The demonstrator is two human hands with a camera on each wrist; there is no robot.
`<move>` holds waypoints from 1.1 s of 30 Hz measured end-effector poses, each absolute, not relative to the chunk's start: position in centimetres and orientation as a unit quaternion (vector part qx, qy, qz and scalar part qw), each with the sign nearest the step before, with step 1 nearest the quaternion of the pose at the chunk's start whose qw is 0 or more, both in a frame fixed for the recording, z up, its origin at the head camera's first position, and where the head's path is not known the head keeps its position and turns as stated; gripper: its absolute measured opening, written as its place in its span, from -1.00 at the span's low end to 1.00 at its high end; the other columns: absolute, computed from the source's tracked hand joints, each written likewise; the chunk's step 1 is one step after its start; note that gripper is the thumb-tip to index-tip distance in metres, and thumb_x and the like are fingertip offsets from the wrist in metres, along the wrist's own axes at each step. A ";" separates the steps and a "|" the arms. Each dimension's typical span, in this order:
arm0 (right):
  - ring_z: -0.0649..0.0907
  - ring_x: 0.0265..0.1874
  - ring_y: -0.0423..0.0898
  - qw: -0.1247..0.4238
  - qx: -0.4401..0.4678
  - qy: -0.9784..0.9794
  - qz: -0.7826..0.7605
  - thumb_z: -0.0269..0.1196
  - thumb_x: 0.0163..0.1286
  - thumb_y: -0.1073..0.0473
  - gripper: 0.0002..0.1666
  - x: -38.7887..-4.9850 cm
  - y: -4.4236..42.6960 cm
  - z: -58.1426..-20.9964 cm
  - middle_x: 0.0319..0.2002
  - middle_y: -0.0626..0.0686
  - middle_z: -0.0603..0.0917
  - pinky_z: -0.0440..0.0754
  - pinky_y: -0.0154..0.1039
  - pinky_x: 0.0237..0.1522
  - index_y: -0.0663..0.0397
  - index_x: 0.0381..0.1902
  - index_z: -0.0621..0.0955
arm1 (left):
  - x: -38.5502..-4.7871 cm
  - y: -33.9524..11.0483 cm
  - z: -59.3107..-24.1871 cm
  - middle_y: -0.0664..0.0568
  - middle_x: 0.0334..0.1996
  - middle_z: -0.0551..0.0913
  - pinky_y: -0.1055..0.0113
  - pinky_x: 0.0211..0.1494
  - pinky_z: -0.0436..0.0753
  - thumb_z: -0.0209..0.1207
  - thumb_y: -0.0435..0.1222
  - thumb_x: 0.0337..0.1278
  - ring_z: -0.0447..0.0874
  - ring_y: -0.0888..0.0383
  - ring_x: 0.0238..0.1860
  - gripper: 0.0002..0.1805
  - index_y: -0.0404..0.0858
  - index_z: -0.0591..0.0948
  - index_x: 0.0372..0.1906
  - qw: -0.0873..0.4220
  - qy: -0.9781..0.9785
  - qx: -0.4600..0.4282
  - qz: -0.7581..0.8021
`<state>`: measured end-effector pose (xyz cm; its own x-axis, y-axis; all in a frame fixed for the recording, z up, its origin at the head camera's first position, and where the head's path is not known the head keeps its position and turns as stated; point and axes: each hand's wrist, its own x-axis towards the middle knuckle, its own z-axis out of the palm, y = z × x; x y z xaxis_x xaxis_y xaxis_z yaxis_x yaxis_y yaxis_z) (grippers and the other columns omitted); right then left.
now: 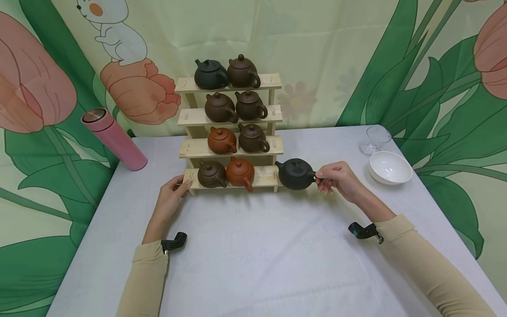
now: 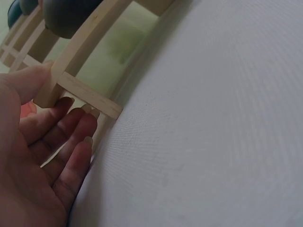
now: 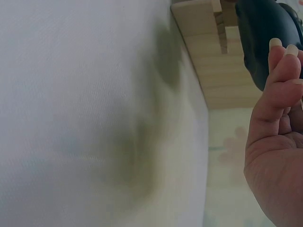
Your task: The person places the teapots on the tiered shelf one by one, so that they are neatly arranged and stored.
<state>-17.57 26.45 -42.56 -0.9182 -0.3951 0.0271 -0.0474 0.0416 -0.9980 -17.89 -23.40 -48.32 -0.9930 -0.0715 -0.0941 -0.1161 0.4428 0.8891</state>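
My right hand [image 1: 338, 181] grips the handle of a black teapot [image 1: 295, 174], whose spout points left toward the lowest step of a wooden display stand [image 1: 264, 176]. In the right wrist view the teapot [image 3: 267, 40] appears raised off the cloth, with the curled fingers [image 3: 284, 71] beside it. My left hand [image 1: 171, 193] pinches the left end of that step; the left wrist view has the thumb on top of the board [image 2: 71, 66] and fingertips underneath. On the same step sit a dark brown teapot [image 1: 211, 174] and an orange-red teapot [image 1: 240, 172].
Higher steps carry more teapots, among them a black one [image 1: 211, 75] and an orange one [image 1: 222, 140]. A pink flask [image 1: 119, 143] stands at the back left. To the right are a white bowl [image 1: 390, 167] and a clear glass cup [image 1: 376, 138] on the white tablecloth [image 1: 253, 255].
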 end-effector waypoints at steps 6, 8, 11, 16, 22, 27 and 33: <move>0.59 -0.75 -0.15 0.139 -0.162 0.726 -0.653 0.10 0.38 0.36 -0.70 -17.2 25.4 -42.7 -0.65 0.01 0.67 0.47 -0.25 -0.72 0.39 -0.52 0.63 | -18.0 -23.5 -48.5 -0.13 0.14 0.57 0.53 -0.14 0.56 0.11 0.13 0.35 0.49 0.21 -0.08 -0.33 -0.23 0.45 0.36 0.019 0.849 -0.055 0.526; 0.60 -0.73 -0.14 0.142 -0.166 0.730 -0.648 0.11 0.39 0.34 -0.69 -17.2 25.0 -42.7 -0.65 0.02 0.68 0.48 -0.23 -0.71 0.29 -0.53 0.66 | -18.0 -23.5 -48.6 -0.13 0.14 0.57 0.54 -0.15 0.56 0.11 0.12 0.35 0.49 0.21 -0.08 -0.33 -0.23 0.45 0.36 0.020 0.849 -0.057 0.526; 0.61 -0.71 -0.12 0.144 -0.170 0.732 -0.644 0.13 0.40 0.31 -0.70 -17.1 24.4 -42.9 -0.63 0.05 0.68 0.51 -0.23 -0.68 0.20 -0.51 0.68 | -18.1 -23.5 -48.7 -0.13 0.14 0.57 0.54 -0.15 0.56 0.12 0.12 0.35 0.49 0.21 -0.08 -0.33 -0.23 0.46 0.36 0.019 0.848 -0.058 0.527; 0.62 -0.68 -0.09 0.152 -0.168 0.736 -0.638 0.17 0.43 0.26 -0.72 -17.3 23.2 -43.3 -0.61 0.07 0.70 0.55 -0.19 -0.64 0.25 -0.47 0.68 | -18.1 -23.5 -48.7 -0.13 0.16 0.56 0.55 -0.15 0.55 0.11 0.13 0.35 0.49 0.20 -0.06 -0.33 -0.22 0.46 0.36 0.020 0.849 -0.062 0.524; 0.63 -0.65 -0.06 0.161 -0.167 0.735 -0.637 0.17 0.45 0.21 -0.59 -17.2 21.5 -43.7 -0.57 0.07 0.71 0.60 -0.16 -0.59 0.61 -0.33 0.58 | -18.1 -23.4 -48.4 -0.12 0.18 0.55 0.55 -0.14 0.54 0.12 0.12 0.35 0.48 0.20 -0.05 -0.33 -0.22 0.45 0.37 0.022 0.849 -0.063 0.525; 0.63 -0.65 -0.06 0.171 -0.168 0.728 -0.642 0.17 0.45 0.20 -0.56 -16.9 20.5 -43.7 -0.56 0.10 0.71 0.62 -0.11 -0.58 0.66 -0.30 0.55 | -18.1 -23.4 -48.4 -0.12 0.18 0.55 0.55 -0.14 0.54 0.12 0.12 0.34 0.48 0.20 -0.04 -0.33 -0.22 0.45 0.37 0.022 0.848 -0.066 0.526; 0.63 -0.64 -0.04 0.176 -0.166 0.726 -0.644 0.18 0.45 0.18 -0.57 -16.5 19.4 -44.0 -0.55 0.11 0.71 0.64 -0.10 -0.56 0.62 -0.30 0.57 | -18.1 -23.4 -48.4 -0.12 0.18 0.56 0.56 -0.14 0.55 0.13 0.10 0.35 0.49 0.22 -0.06 -0.34 -0.23 0.46 0.36 0.019 0.846 -0.060 0.529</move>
